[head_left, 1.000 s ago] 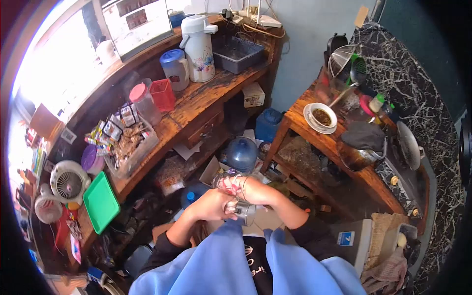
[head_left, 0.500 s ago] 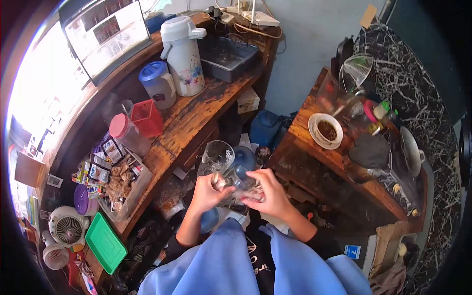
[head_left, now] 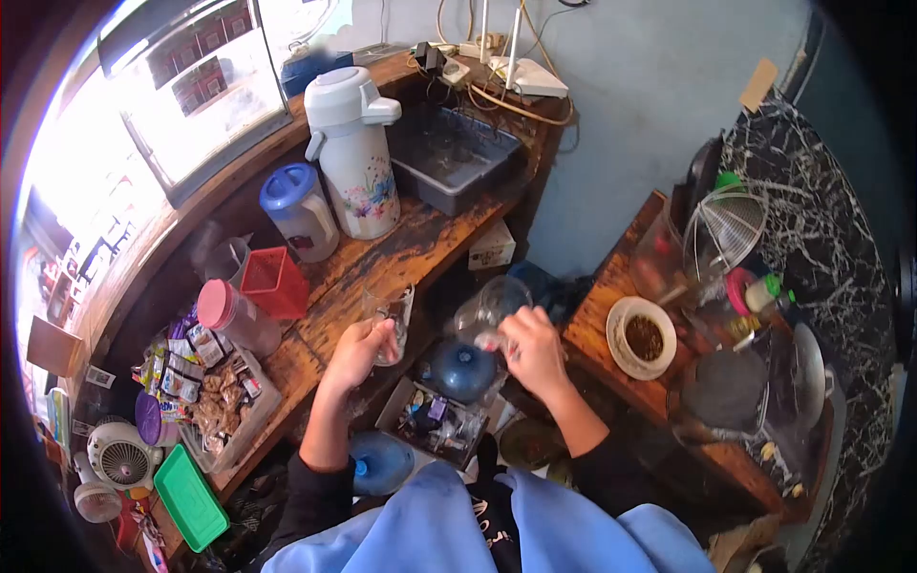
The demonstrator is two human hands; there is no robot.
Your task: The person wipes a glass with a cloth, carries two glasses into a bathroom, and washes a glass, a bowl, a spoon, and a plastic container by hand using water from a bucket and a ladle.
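My left hand [head_left: 355,355] is closed round a clear drinking glass [head_left: 399,329], which it holds upright by the edge of the wooden counter. To the right, my right hand [head_left: 535,351] is closed at the near side of a larger clear jug [head_left: 489,307], which looks tilted. The part it grips is hidden by the fingers. Both hands are apart, over the gap between the counter and the table. Below them lies a blue water bottle [head_left: 460,371].
The counter [head_left: 368,272] holds a floral thermos [head_left: 353,158], a blue-lidded pitcher [head_left: 298,212], a red basket [head_left: 274,284] and a grey tub [head_left: 454,158]. A bowl of dark contents [head_left: 642,338] sits on the right table. A crate of small items [head_left: 435,420] stands below.
My hands, close together around glassware before, have separated. The left has moved left and up with the glass; the right has moved up and now grips the jug. The view has shifted.
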